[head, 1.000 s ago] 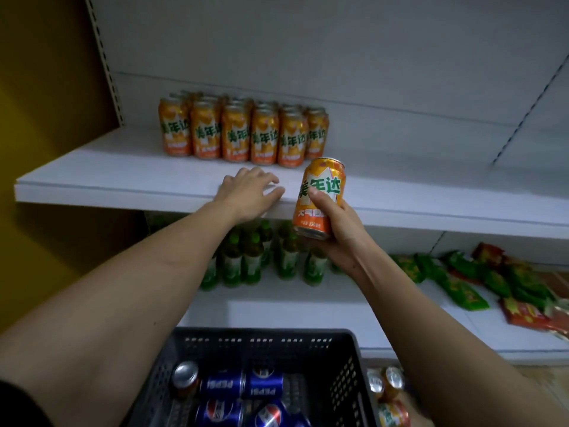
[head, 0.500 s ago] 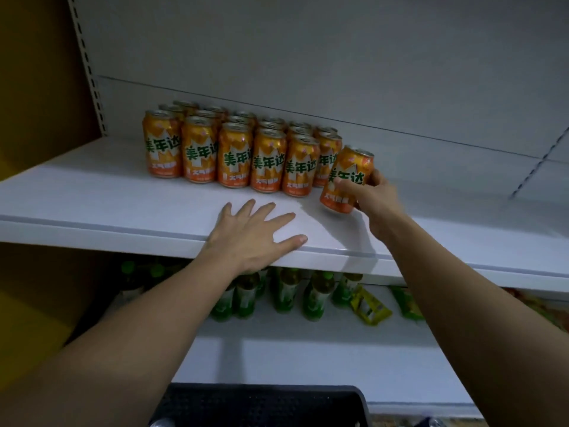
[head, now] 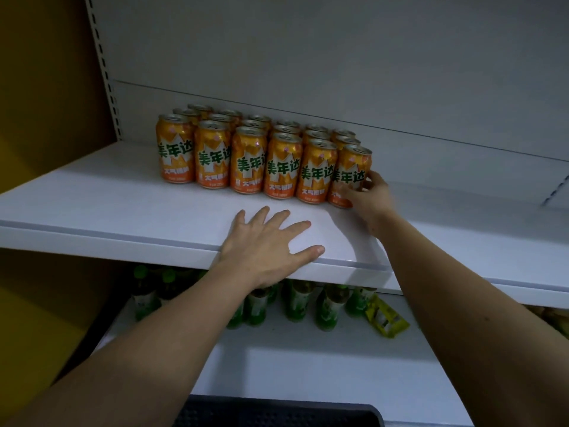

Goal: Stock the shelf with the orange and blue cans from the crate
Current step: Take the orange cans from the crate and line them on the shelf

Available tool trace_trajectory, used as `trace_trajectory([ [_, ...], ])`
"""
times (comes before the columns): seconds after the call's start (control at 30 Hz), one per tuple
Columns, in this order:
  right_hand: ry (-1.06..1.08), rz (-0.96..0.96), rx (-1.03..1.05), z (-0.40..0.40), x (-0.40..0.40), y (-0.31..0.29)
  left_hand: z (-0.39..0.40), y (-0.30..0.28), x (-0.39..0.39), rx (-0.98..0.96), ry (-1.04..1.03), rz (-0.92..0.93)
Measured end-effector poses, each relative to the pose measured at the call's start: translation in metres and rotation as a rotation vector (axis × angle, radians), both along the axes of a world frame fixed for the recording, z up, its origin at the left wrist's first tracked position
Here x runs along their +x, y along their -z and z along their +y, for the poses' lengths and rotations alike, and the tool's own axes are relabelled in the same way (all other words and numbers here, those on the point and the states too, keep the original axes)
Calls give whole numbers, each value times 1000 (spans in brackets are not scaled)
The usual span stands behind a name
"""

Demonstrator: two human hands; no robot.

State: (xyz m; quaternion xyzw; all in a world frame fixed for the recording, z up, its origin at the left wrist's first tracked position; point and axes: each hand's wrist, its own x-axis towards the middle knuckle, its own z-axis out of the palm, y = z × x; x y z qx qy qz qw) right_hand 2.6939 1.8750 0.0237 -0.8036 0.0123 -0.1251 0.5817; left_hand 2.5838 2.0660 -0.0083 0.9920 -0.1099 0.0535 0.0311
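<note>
Hidden and cut-off parts — shelf, cans, crate

The crate [head: 277,411] shows only its dark rim at the bottom edge, its contents out of frame. The right hand [head: 368,197] covers the end can [head: 349,175] at its lower right — the fingers behind it are unseen. Rear orange cans [head: 215,118] show only their tops. The green bottles [head: 295,303] lose their upper parts behind the shelf [head: 123,217].

Dim light, grey back panel [head: 338,57], yellow wall [head: 46,87] at left, slotted upright [head: 106,78], green bottles [head: 295,303] on the lower tier
</note>
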Motion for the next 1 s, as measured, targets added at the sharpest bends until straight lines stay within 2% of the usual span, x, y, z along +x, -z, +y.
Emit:
trace_trajectory([
  [0.3, 47, 185, -97, 8, -30, 2, 0, -3, -2, -16, -14, 14],
  [0.5, 41, 190, -190, 15, -77, -4, 0, -5, -5, -68, -36, 10],
  [0.8, -100, 237, -402, 16, -154, -23, -10, -16, -29, -109, -146, 69],
  [0.9, -131, 231, -419, 20, -175, -27, -19, -21, -44, -216, -197, 64],
  [1.0, -165, 220, -433, 26, -190, -28, -20, -28, -64, -498, -261, -30],
])
